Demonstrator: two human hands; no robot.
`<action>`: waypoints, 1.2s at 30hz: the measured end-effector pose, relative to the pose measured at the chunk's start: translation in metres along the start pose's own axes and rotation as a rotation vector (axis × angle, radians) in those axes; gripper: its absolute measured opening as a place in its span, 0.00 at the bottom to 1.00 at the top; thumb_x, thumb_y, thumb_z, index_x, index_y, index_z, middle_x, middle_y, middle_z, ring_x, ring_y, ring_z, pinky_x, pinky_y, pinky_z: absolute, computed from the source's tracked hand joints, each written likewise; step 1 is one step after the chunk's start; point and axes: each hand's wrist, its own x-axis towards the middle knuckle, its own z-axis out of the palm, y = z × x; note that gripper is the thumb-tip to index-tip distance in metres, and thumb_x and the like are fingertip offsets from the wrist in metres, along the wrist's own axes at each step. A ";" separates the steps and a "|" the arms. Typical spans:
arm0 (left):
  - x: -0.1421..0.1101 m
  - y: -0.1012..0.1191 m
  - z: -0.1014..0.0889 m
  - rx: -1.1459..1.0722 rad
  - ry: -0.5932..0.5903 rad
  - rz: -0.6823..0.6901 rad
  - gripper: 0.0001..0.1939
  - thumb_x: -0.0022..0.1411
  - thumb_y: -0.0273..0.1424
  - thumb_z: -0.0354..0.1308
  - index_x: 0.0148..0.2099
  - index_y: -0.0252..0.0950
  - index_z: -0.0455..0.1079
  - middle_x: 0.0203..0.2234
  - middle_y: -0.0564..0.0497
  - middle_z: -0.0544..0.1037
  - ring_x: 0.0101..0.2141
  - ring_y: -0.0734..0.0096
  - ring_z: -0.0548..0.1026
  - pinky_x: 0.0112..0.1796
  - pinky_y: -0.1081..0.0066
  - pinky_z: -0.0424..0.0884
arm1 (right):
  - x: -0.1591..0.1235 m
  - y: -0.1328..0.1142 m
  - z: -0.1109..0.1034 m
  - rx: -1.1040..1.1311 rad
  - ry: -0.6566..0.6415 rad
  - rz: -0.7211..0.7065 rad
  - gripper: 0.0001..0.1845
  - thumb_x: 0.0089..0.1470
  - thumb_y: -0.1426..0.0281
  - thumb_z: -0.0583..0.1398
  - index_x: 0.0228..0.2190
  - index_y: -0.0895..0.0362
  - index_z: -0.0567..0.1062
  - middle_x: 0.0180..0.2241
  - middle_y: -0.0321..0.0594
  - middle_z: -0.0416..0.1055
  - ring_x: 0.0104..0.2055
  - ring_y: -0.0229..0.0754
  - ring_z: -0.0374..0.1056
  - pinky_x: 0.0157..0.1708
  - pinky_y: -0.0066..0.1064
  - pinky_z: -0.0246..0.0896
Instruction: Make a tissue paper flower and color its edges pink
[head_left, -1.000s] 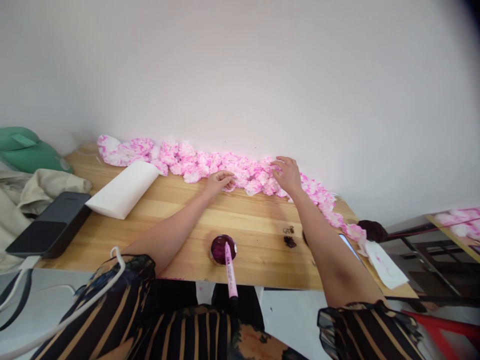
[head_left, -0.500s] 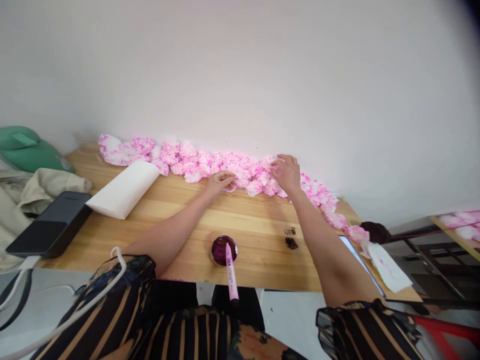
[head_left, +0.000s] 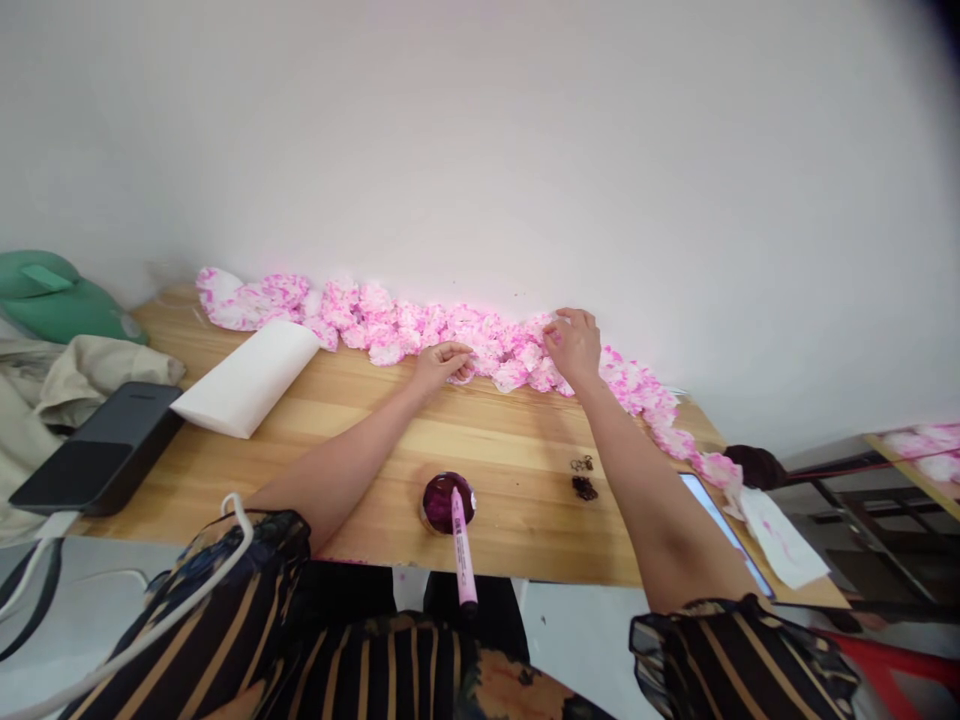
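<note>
A long row of crumpled pink-and-white paper flowers lies along the wall at the back of the wooden table. My left hand is at its front edge, thumb and fingertips pinched together. Further right, my right hand reaches over the row with thumb and index finger closed and the other fingers raised. Whatever either pinch holds is too small to make out. Nearer me, a pink marker leans across a round jar of dark purple liquid, its black end past the table edge.
A folded white paper stack and a black power bank with a white cable lie left. Dark hair ties sit right of the jar. A phone and stained paper are at right. A green plush rests far left.
Both hands stay almost where they were, still pinched at the paper flowers. The view has shifted very slightly; nothing else has visibly moved.
</note>
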 end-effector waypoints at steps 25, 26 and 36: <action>-0.001 0.002 0.000 -0.006 -0.007 0.009 0.08 0.57 0.25 0.66 0.40 0.31 0.75 0.24 0.53 0.80 0.22 0.78 0.76 0.27 0.76 0.73 | -0.011 0.000 -0.015 -0.058 -0.020 0.018 0.14 0.60 0.68 0.59 0.45 0.57 0.78 0.54 0.51 0.72 0.59 0.58 0.62 0.58 0.48 0.59; -0.001 0.002 0.000 -0.010 -0.009 0.013 0.07 0.57 0.25 0.66 0.39 0.30 0.75 0.24 0.52 0.80 0.22 0.78 0.76 0.27 0.76 0.73 | -0.010 -0.001 -0.014 -0.067 -0.021 0.010 0.13 0.60 0.68 0.59 0.45 0.56 0.79 0.55 0.51 0.72 0.59 0.58 0.62 0.58 0.48 0.58; 0.000 0.001 0.001 -0.007 0.001 -0.009 0.06 0.57 0.24 0.65 0.39 0.31 0.75 0.24 0.53 0.80 0.21 0.78 0.75 0.27 0.76 0.72 | -0.004 -0.005 -0.007 -0.107 -0.044 -0.014 0.14 0.61 0.70 0.57 0.44 0.55 0.80 0.55 0.49 0.73 0.58 0.57 0.62 0.57 0.47 0.57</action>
